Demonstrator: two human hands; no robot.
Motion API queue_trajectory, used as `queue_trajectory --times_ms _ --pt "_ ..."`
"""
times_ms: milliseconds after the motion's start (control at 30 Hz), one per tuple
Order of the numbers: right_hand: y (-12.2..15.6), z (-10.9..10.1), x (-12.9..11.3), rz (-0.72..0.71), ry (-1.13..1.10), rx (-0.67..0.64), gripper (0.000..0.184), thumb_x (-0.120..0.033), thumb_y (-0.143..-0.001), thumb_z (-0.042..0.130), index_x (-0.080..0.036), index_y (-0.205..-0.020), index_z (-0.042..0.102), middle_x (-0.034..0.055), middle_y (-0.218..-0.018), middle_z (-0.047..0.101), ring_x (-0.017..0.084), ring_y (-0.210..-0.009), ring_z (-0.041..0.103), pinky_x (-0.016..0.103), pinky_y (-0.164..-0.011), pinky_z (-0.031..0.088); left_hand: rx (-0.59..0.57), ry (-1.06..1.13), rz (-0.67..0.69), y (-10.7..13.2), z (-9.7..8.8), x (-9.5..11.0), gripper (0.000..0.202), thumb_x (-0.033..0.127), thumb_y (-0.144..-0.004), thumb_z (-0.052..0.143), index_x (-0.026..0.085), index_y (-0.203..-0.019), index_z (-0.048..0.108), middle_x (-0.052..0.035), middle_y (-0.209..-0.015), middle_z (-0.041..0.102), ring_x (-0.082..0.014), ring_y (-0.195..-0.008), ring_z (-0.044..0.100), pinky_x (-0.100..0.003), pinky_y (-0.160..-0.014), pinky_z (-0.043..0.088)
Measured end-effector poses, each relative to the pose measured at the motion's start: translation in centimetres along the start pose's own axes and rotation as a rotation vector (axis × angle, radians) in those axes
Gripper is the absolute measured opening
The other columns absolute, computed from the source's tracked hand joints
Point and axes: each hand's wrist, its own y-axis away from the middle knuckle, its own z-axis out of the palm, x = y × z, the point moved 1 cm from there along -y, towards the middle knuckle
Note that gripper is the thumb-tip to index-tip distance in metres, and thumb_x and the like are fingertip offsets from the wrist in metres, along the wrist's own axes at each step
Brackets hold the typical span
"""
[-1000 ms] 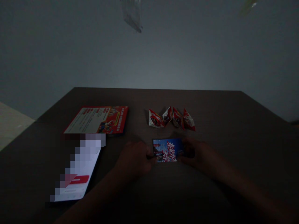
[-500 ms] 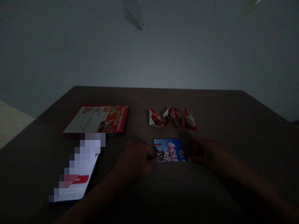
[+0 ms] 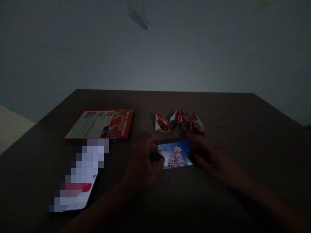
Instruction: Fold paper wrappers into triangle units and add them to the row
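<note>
The scene is very dark. A small blue leaflet (image 3: 175,154) with red and white lettering lies at the middle of the dark table (image 3: 230,110). My left hand (image 3: 143,163) pinches its left edge, fingers curled. My right hand (image 3: 206,157) grips its right edge, fingers closed on the paper. The leaflet looks slightly tilted and lifted between the two hands. Just beyond it sits a row of several small folded red-and-white paper shapes (image 3: 180,122).
A red and white flyer (image 3: 100,124) lies flat at the left back of the table. Nearer me on the left lies a white sheet with a red mark (image 3: 80,176), partly blurred out. A pale wall (image 3: 155,58) rises behind the table.
Both hands have closed in on the blue leaflet and shifted it slightly away from me; it now sits tilted. The folded shapes and flyers have not moved.
</note>
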Motion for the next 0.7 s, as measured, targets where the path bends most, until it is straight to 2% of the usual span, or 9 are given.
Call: queue_trajectory --times_ms 100,167,233,300,367,467,567,633,700 --pt "0.1 0.3 -0.1 -0.037 -0.051 0.04 0.039 -0.021 -0.087 0.045 -0.021 -0.126 0.044 0.0091 -0.105 0.067 0.023 -0.092 0.064 0.036 -0.079 0.051 0.029 0.043 -0.043 0.2 0.1 0.1 0.043 0.016 -0.073 0.063 0.023 -0.112 0.046 -0.0012 -0.089 0.061 -0.0197 -0.083 0.06 -0.035 -0.074 0.047" --pt "0.1 0.6 -0.1 -0.034 -0.069 0.091 0.042 -0.026 -0.087 0.05 -0.021 -0.128 0.042 0.0097 -0.108 0.065 0.023 -0.095 0.063 0.037 -0.082 0.051 0.051 0.086 -0.013 0.3 0.0 0.2 0.04 0.015 -0.074 0.062 0.023 -0.11 0.047 -0.0004 -0.087 0.062 -0.0183 -0.08 0.06 -0.032 -0.072 0.048" --pt "0.1 0.8 -0.1 -0.037 -0.035 0.175 0.05 -0.029 -0.082 0.058 -0.021 -0.129 0.041 0.0107 -0.113 0.062 0.025 -0.098 0.061 0.04 -0.084 0.05 0.088 0.118 0.066 0.5 -0.1 0.4 0.039 0.013 -0.074 0.062 0.023 -0.108 0.047 -0.0004 -0.088 0.062 -0.0174 -0.081 0.061 -0.031 -0.073 0.048" --pt "0.1 0.8 -0.1 -0.099 0.034 0.274 0.055 -0.028 -0.078 0.063 -0.021 -0.128 0.042 0.012 -0.119 0.057 0.026 -0.106 0.057 0.042 -0.089 0.047 0.12 0.13 0.16 0.6 -0.2 0.6 0.035 0.012 -0.074 0.062 0.023 -0.104 0.049 -0.0006 -0.09 0.062 -0.0165 -0.081 0.06 -0.031 -0.074 0.047" --pt "0.1 0.6 -0.4 -0.216 0.092 0.342 0.048 -0.024 -0.078 0.064 -0.022 -0.123 0.047 0.0113 -0.122 0.054 0.026 -0.111 0.053 0.043 -0.092 0.045 0.104 0.137 0.26 0.8 -0.4 1.0 0.03 0.011 -0.075 0.061 0.024 -0.101 0.051 -0.0006 -0.088 0.063 -0.016 -0.079 0.06 -0.031 -0.074 0.046" --pt "0.3 0.2 -0.9 -0.401 0.135 0.329 0.024 -0.017 -0.082 0.059 -0.025 -0.104 0.06 0.0073 -0.111 0.061 0.023 -0.107 0.056 0.04 -0.09 0.047 -0.001 0.163 0.375 0.9 -0.9 1.7 0.027 0.009 -0.076 0.057 0.024 -0.098 0.053 -0.001 -0.086 0.063 -0.017 -0.081 0.058 -0.032 -0.075 0.044" --pt "0.5 0.0 -1.2 -0.516 0.152 0.301 0.017 -0.013 -0.082 0.055 -0.025 -0.091 0.064 0.0054 -0.098 0.066 0.022 -0.098 0.06 0.04 -0.085 0.049 -0.083 0.224 0.445 1.1 -1.5 1.9 0.03 0.011 -0.072 0.055 0.022 -0.099 0.053 -0.003 -0.089 0.063 -0.0197 -0.084 0.057 -0.036 -0.078 0.044" --pt "0.5 -0.1 -1.1 -0.549 0.159 0.304 0.016 -0.012 -0.081 0.055 -0.024 -0.09 0.063 0.0053 -0.096 0.067 0.023 -0.097 0.061 0.041 -0.084 0.049 -0.076 0.244 0.443 1.0 -1.6 1.8 0.031 0.011 -0.071 0.052 0.021 -0.1 0.053 -0.0042 -0.092 0.062 -0.0203 -0.086 0.056 -0.036 -0.077 0.044" --pt "0.6 -0.1 -1.0 -0.559 0.171 0.293 0.017 -0.011 -0.081 0.055 -0.024 -0.09 0.062 0.0052 -0.097 0.067 0.023 -0.098 0.061 0.041 -0.084 0.049 0.001 0.198 0.367 0.8 -1.5 1.5 0.024 0.01 -0.075 0.05 0.021 -0.096 0.053 -0.0043 -0.091 0.061 -0.0194 -0.087 0.056 -0.034 -0.077 0.045"
